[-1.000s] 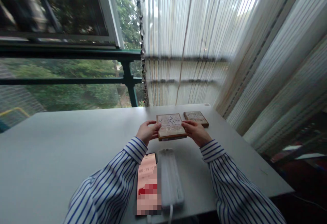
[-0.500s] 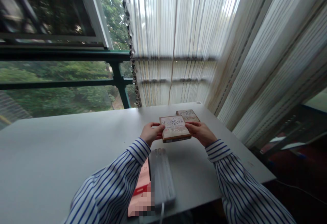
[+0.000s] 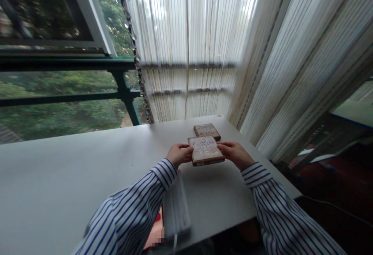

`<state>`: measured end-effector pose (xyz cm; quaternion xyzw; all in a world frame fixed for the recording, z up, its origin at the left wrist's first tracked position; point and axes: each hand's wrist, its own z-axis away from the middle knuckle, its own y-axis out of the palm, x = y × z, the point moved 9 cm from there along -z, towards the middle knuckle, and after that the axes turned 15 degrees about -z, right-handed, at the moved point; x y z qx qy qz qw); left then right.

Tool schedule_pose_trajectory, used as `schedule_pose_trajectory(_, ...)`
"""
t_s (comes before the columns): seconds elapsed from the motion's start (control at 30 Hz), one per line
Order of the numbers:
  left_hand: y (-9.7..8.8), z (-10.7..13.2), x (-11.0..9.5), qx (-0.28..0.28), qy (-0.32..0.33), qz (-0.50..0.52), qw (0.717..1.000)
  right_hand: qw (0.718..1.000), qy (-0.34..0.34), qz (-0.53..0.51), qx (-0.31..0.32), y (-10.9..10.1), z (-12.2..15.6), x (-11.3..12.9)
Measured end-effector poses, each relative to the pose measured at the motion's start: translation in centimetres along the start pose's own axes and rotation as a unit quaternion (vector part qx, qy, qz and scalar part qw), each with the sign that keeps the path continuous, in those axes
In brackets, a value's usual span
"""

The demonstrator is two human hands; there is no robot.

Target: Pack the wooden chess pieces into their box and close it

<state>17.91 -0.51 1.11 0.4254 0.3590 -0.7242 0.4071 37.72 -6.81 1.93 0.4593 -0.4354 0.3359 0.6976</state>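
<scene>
Between both hands is a flat, square cardboard box (image 3: pixel 205 150) with a pale printed top, dark lettering and brown edges. My left hand (image 3: pixel 180 155) pinches its left side, and my right hand (image 3: pixel 235 154) grips the right side. The box is tilted a little, its front edge with a small white label facing me. Just behind it on the white table (image 3: pixel 87 177) lies a second box (image 3: pixel 207 130) of the same look. From this angle the held box hides part of that one's front edge.
A white power strip (image 3: pixel 178 204) with a cable lies by my left forearm. Beside it, a pink-red flat item (image 3: pixel 155 228) is partly covered by my sleeve. Sheer striped curtains (image 3: pixel 192 45) and a green railing (image 3: pixel 124 88) stand beyond the table.
The view has shifted slightly, with the background sliding left. Both hands still hold the box, which now sits a little lower and right in view, showing more of the box behind.
</scene>
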Motion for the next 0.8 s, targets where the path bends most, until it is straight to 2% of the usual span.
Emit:
schedule_pose_trajectory(0.43,5.0,-2.1,1.6,0.041,-0.028,-0.045,0.998,0.998,0.035,0.034,-0.038,-4.5,-0.4,-0.5)
schedule_pose_trajectory(0.8,7.0,-3.3,1.8,0.047,-0.004,-0.09,0.995,0.994,0.041,0.075,-0.063,-6.6,-1.8,-0.5)
